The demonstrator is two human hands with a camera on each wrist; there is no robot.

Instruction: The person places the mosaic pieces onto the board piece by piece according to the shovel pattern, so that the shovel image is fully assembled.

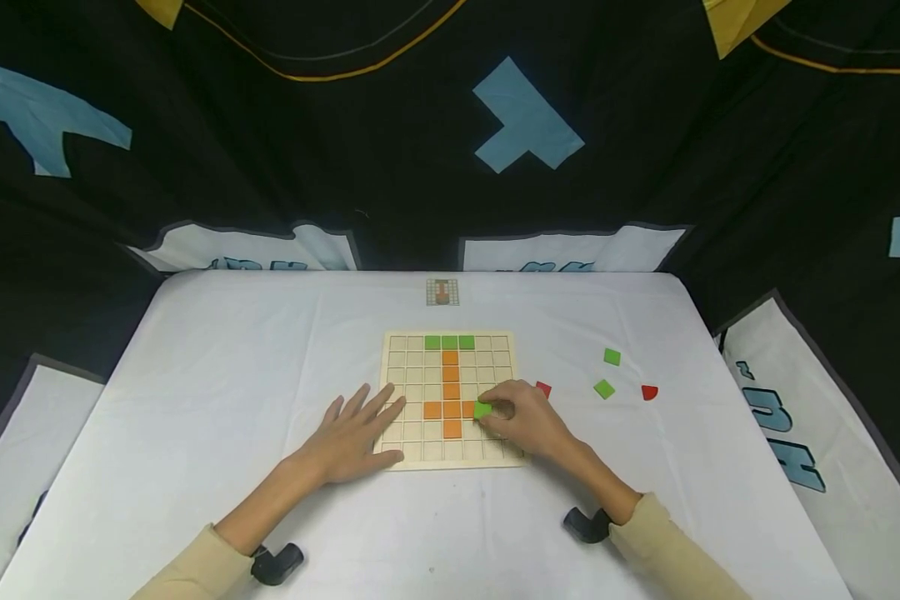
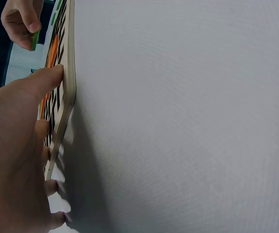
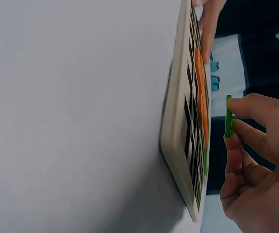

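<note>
Our left hand, fingers spread, touches the board while our right hand pinches a green tile above it: we judge this placing, next needing careful alignment.

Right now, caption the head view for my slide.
Left hand rests on a gridded board while the right hand pinches a green tile over it.

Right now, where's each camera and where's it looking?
Head: worn there, facing forward and down at the pale wooden grid board; left hand and right hand show.
Left wrist: worn there, facing the board's edge; left hand near, right hand farther.
Right wrist: worn there, facing the board's edge; right hand near, left hand farther.
Both wrist views share the green square tile.
</note>
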